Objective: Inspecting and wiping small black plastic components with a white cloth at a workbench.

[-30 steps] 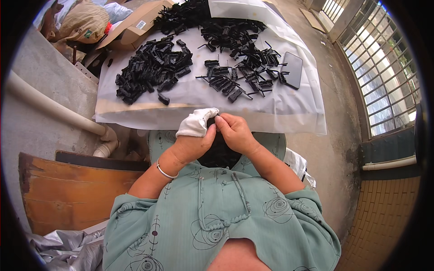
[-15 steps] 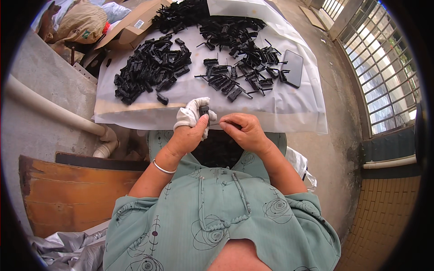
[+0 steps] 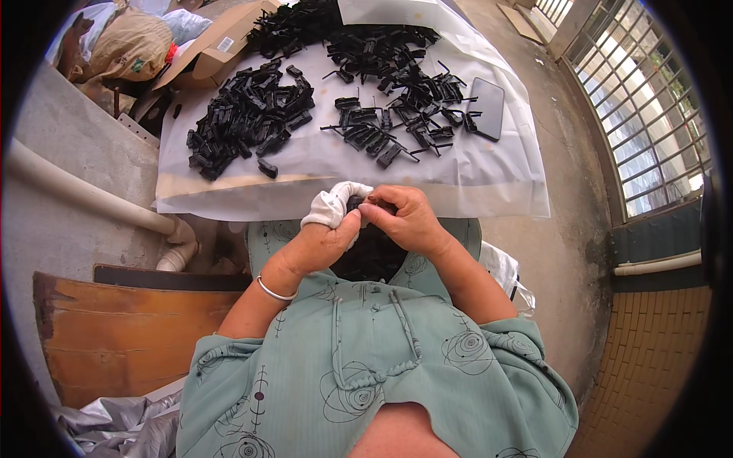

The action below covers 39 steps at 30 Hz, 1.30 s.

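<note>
My left hand [image 3: 319, 243] is closed around a small black plastic part [image 3: 353, 204]; white cloth [image 3: 328, 208], perhaps a glove, wraps its fingers and leaves the thumb bare. Against the same part, my right hand [image 3: 412, 220] has thumb and forefinger pinched together. Whether a smaller piece sits in that pinch is hidden. Both hands meet above my lap at the near edge of the table. Beyond them lie a heap of black plastic parts [image 3: 248, 114] on the left and black parts with thin rods sticking out [image 3: 370, 131] on the right.
White sheeting [image 3: 252, 200] covers the table. A dark-screened phone [image 3: 487, 111] lies at its right side, touching a black part. More black parts [image 3: 298, 27] are heaped at the back, near an open cardboard box [image 3: 214, 53]. Dark pieces [image 3: 372, 261] sit in my lap.
My right hand has moved left and now meets the part in my left hand. The part has tilted and shows less between the fingers.
</note>
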Tool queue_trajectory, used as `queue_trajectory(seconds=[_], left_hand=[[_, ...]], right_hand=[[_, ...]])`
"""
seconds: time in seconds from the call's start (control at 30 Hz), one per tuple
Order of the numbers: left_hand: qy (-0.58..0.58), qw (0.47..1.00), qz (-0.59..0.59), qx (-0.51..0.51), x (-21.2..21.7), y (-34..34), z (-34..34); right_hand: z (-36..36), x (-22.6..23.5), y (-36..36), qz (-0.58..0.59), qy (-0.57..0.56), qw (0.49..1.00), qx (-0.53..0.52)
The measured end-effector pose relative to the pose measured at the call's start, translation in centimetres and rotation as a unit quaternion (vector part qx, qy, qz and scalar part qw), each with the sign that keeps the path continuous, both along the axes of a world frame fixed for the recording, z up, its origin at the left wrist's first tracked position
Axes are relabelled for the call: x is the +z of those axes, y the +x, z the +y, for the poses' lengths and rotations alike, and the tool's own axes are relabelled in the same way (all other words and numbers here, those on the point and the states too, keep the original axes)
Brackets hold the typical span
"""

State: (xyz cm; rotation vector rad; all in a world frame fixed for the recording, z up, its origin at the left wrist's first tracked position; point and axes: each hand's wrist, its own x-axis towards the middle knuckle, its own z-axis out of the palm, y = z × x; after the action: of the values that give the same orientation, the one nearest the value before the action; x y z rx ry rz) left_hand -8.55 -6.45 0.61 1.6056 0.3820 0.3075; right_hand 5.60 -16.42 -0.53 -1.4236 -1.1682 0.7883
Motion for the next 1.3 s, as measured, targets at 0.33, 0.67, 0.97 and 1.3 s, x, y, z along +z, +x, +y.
queue_trajectory(seconds=[0.33,0.67,0.97,1.3], left_hand=[[0.001,0.999,-0.002,0.032,-0.9,0.3,0.1],[0.236,0.966,-0.019,0.107,-0.6,0.7,2.5],[0.536,0.803,0.036,0.258,-1.0,0.4,4.2],[0.607,0.75,-0.083,0.248,-0.5,1.8,11.6]], right_hand=[[0.3,0.0,-0.1,-0.103,-0.003,0.994,0.035],[1.2,-1.1,0.9,-0.196,0.055,0.975,-0.089],[1.4,-3.9,6.6,-0.481,-0.085,0.833,-0.26],[0.2,-2.8,4.2,-0.177,0.0,0.954,-0.241]])
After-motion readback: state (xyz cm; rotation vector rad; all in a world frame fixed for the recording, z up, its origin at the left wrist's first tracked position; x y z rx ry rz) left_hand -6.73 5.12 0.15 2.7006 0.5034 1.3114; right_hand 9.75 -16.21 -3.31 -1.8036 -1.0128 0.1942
